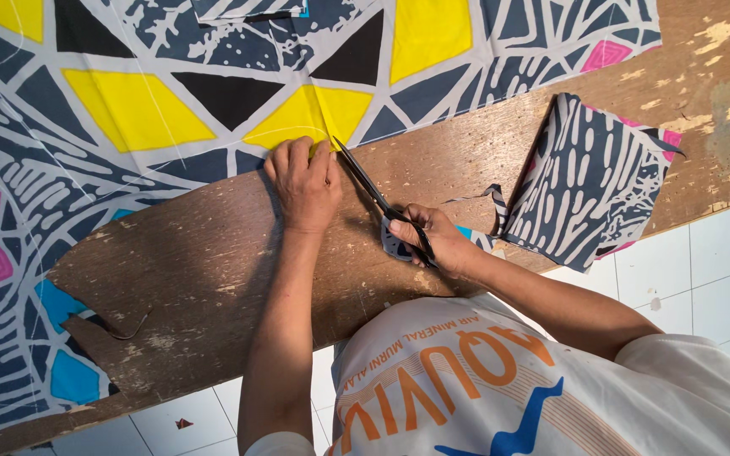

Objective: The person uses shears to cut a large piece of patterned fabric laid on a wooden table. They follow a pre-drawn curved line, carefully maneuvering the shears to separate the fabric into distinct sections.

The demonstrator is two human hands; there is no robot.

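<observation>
**Patterned fabric under the scissors, edge pinned flat**

Patterned fabric, printed in grey, white, yellow, black, pink and blue shapes, covers the far and left part of the wooden table, and its cut edge runs right under my fingers. My left hand lies palm down on that edge at a yellow patch, fingers bent and pressing the cloth to the wood; it grips nothing, it just holds the cloth still. My right hand is closed through the handles of the black scissors, whose blades are parted a little, tips touching the fabric edge just beside my left fingertips.

To cut well here, I judge that I should keep the cloth taut and flat between my pressing hand and the blades, follow the printed line with long steady closes, and keep my left fingers clear of the tips, which sit very close to them.

Under my right hand there is a small scrap of the same print. Further right a larger cut piece, grey with white dashes and pink corners, lies on the table's edge, with a thin strip trailing near it. A curved offcut thread or sliver rests on the bare wood to my left. The white tiled floor shows below. Nothing blocks the blades' path except my own fingers.
</observation>
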